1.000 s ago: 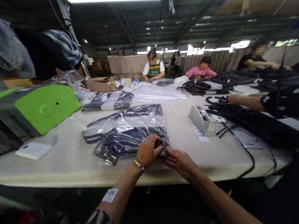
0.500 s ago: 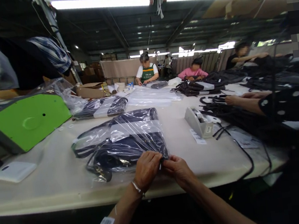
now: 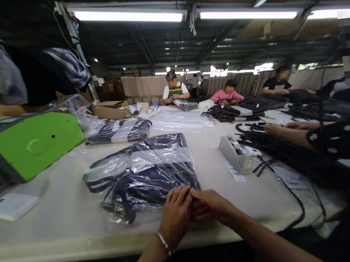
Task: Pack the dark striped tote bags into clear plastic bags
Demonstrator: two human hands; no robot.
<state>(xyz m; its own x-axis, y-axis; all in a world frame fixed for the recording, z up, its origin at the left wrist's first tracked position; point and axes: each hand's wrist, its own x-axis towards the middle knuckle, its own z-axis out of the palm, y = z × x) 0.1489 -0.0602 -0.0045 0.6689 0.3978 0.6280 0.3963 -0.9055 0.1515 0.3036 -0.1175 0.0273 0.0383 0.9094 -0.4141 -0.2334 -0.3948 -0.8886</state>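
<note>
A dark navy bag in a clear plastic bag (image 3: 155, 178) lies flat on the table right in front of me. Dark straps stretch to its left, and a pale band crosses its middle. At the near right corner, my left hand (image 3: 178, 207), with a bracelet on the wrist, has its fingers bent onto the plastic. My right hand (image 3: 211, 203) meets it there, thumb and fingers pinched at the plastic's edge. The fingertips of both hands touch or nearly touch, and they partly hide what lies between them.
A tape dispenser (image 3: 237, 154) stands to the right, beside a printed slip (image 3: 235, 171). Left are a green machine (image 3: 37, 141) and a white phone-like object (image 3: 10, 206). Another wrapped bag (image 3: 120, 130) lies behind. A co-worker's hands (image 3: 285, 129) handle dark straps at right.
My right hand has turned and closed in against my left at the bag's corner. The view has tilted up slightly. Across the table, a co-worker has lifted a plastic-wrapped item.
</note>
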